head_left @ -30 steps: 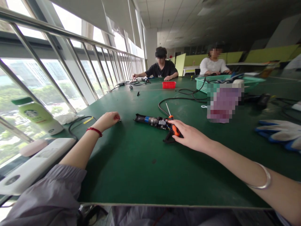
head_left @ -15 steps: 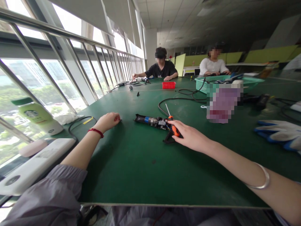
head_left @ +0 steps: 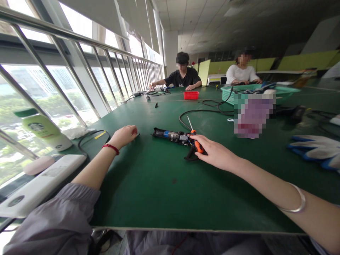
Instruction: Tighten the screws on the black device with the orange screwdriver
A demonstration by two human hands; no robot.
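Grasping the screwdriver (head_left: pixel 198 145) against the device (head_left: pixel 170 135), the right hand (head_left: pixel 216 154) braces it; left hand (head_left: pixel 124 136) fingers (head_left: pixel 133 131) pinch a small part (head_left: pixel 137 134) on the tabletop (head_left: pixel 159 184), probably to stop it rolling.

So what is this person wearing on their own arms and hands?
The left hand has a thin red cord bracelet at the wrist and a grey sleeve pushed up the arm. The right hand is bare, with a silver bangle on the forearm.
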